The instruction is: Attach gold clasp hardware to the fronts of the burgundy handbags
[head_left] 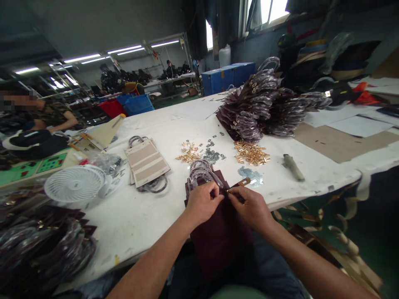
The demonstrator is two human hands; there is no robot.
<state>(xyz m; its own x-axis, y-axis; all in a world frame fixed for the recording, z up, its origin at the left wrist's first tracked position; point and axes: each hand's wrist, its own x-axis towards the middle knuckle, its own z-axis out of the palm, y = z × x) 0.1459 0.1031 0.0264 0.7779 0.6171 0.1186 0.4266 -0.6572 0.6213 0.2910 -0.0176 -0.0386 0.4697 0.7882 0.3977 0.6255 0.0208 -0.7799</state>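
Note:
A dark maroon bag piece [218, 236] lies over the table's front edge and my lap. My left hand [201, 203] pinches its top edge, fingers closed on the fabric beside a plastic-wrapped handle [201, 172]. My right hand [251, 205] is closed too, pinching a small gold metal fitting [232, 190] at the same edge, close to the left fingertips. A brown strap end [243, 182] sticks out just beyond my right hand.
On the white table [149, 207] lie gold fittings [251, 153], more gold and grey clips [199, 153], a grey tool [293, 167], beige bag panels [146, 164], a white fan [75, 183] and a pile of wrapped handles [264, 108]. A person sits at far left [46, 118].

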